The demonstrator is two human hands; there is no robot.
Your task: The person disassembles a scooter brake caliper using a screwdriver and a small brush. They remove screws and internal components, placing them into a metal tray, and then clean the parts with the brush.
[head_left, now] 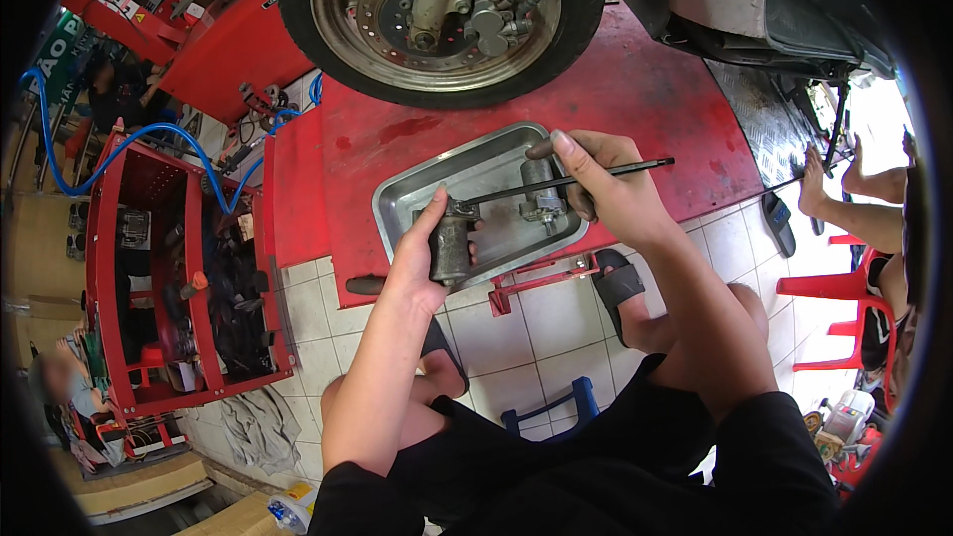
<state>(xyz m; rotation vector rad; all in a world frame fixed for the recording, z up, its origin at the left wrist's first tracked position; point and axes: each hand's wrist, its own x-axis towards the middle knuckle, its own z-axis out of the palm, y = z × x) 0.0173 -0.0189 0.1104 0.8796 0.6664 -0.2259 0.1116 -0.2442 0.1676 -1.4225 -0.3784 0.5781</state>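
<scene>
My left hand (pixel 412 266) is wrapped round a grey, cylindrical starter motor (pixel 452 253), held upright over the near left part of a metal tray (pixel 389 189). My right hand (pixel 617 184) grips a long, thin, dark rod-like tool (pixel 521 188) between thumb and fingers. The tool slants across the tray, its left end at the top of the motor and its other end sticking out past my hand. Its exact kind cannot be made out. A second, similar motor (pixel 540 197) lies in the tray, partly behind the tool, near my right fingers.
The tray rests on a red lift platform (pixel 685 129), below a motorcycle front wheel (pixel 447 94). A red shelf cart (pixel 109 268) and blue air hose (pixel 204 164) are at left. A blue stool (pixel 556 407) is by my legs. Another person's legs and red chairs (pixel 844 308) are at right.
</scene>
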